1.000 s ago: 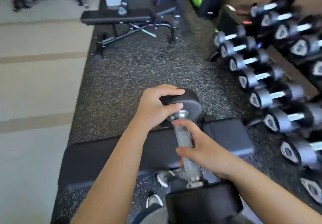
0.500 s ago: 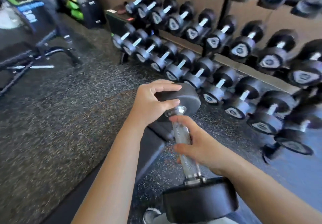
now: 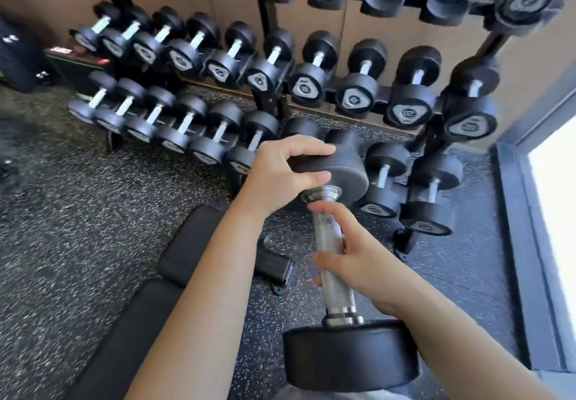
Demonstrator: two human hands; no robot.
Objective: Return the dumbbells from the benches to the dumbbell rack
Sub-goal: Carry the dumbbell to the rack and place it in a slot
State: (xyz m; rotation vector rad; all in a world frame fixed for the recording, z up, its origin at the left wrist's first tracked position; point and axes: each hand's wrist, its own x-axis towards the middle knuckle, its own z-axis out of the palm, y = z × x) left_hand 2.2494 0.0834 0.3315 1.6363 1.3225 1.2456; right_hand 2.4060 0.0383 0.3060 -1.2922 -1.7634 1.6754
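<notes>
Dumbbell (image 3: pixel 326 233) in left hand (image 3: pixel 280 178) and right hand (image 3: pixel 364 265)

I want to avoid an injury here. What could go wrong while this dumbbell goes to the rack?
The left hand only pinches the far head of the dumbbell; it might slip, and the weight could fall to the floor. The lower row of the rack is crowded, so the fingers could get caught against a neighbour.
</notes>
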